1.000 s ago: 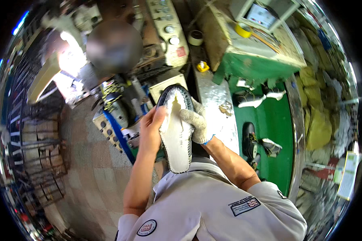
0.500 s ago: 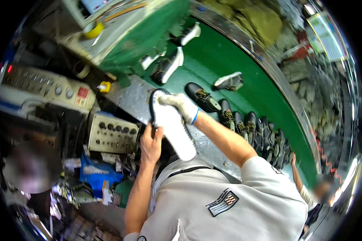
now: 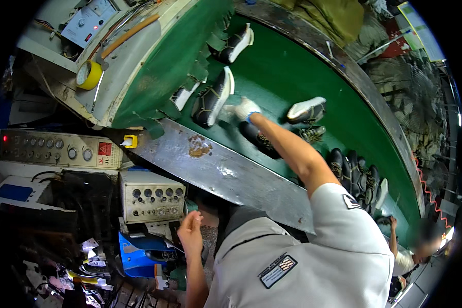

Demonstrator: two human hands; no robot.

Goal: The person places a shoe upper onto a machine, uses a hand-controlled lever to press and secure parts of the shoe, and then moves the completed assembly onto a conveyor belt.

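Observation:
My right hand (image 3: 247, 110), in a white glove with a blue cuff, reaches over the green surface, its fingers smeared by motion. Just below it lies a black shoe (image 3: 256, 137), partly covered by my forearm. To its left a black shoe with a white sole (image 3: 215, 100) rests on its side; I cannot tell whether my hand touches either one. My bare left hand (image 3: 191, 232) is raised beside the knob box, fingers loosely bent and a little apart, holding nothing. Another white-soled shoe (image 3: 307, 110) lies to the right of my right hand.
A metal ledge (image 3: 226, 172) edges the green surface (image 3: 287, 66). Several black shoes (image 3: 351, 172) stand in a row at right, near another person's hand (image 3: 393, 222). Knob box (image 3: 154, 197), control panel (image 3: 51, 149), blue machine part (image 3: 136, 255) and yellow tape roll (image 3: 89, 75) are at left.
The white-soled shoe I held in both hands is out of them. My right hand has moved away over the green surface, and my left hand has dropped lower. The view has turned.

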